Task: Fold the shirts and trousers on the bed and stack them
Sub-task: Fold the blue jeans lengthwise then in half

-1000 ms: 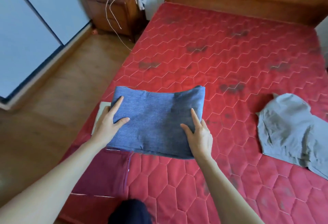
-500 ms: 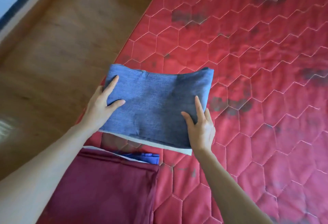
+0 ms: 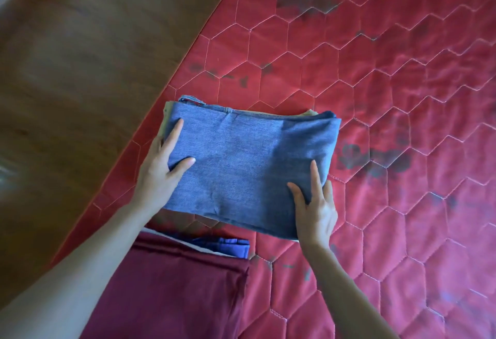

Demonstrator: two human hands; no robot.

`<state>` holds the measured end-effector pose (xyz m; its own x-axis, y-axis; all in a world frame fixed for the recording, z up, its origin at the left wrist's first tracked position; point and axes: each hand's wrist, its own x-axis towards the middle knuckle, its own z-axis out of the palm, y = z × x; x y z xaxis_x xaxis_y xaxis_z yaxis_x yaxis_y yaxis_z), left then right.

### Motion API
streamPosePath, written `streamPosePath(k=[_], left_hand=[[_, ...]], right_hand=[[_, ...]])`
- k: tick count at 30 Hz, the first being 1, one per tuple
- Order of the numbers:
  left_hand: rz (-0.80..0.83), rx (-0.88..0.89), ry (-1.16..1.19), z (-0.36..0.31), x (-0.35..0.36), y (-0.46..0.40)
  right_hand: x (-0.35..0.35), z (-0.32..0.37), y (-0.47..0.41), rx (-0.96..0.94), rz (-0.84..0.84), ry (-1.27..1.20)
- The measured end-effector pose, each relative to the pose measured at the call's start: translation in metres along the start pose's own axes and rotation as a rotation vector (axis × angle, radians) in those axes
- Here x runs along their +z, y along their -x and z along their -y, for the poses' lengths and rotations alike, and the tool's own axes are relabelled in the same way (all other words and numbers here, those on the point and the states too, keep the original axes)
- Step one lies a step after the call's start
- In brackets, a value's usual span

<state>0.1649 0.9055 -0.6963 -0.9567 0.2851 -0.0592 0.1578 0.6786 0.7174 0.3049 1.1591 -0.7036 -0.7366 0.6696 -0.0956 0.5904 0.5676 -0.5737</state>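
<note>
Both hands carry the folded jeans toward the bed's near-left edge.

Your left hand point(image 3: 161, 174) and right hand point(image 3: 316, 209) clasp the folded jeans point(image 3: 247, 169) at either end, thumbs on top; a moment ago you lifted them, and now a pale layer point(image 3: 308, 112) peeks beneath. Blue denim, neat rectangle, just above the maroon stack point(image 3: 174, 285) on the red mattress point(image 3: 389, 97).

Two bare forearms, no sleeves, short unpainted nails

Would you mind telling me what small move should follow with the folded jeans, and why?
Probably let go: both the left hand and right hand grip the folded jeans, which appear to lie already on pale folded clothes near the mattress edge.
</note>
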Motion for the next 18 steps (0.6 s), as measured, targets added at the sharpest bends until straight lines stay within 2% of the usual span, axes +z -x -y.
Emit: streamPosePath(k=[6, 11, 13, 15, 17, 18], left_hand=[[-0.045, 0.014, -0.034, -0.007, -0.010, 0.008], [0.081, -0.118, -0.051, 0.004, -0.005, 0.006], [0.119, -0.149, -0.188, 0.002, -0.006, 0.002], [0.037, -0.057, -0.438, -0.005, -0.007, 0.000], [-0.065, 0.124, -0.587, -0.013, -0.004, -0.001], [-0.060, 0.210, -0.634, -0.016, 0.001, -0.003]], right_hand=[[-0.006, 0.010, 0.000, -0.048, -0.068, -0.016], [0.002, 0.001, -0.011, 0.028, 0.128, 0.030], [0.002, 0.000, -0.013, 0.064, 0.151, 0.069], [-0.001, 0.004, -0.013, 0.030, 0.048, 0.147], [-0.001, 0.013, -0.014, -0.140, -0.150, 0.234], [0.002, 0.021, -0.016, -0.236, -0.217, 0.256]])
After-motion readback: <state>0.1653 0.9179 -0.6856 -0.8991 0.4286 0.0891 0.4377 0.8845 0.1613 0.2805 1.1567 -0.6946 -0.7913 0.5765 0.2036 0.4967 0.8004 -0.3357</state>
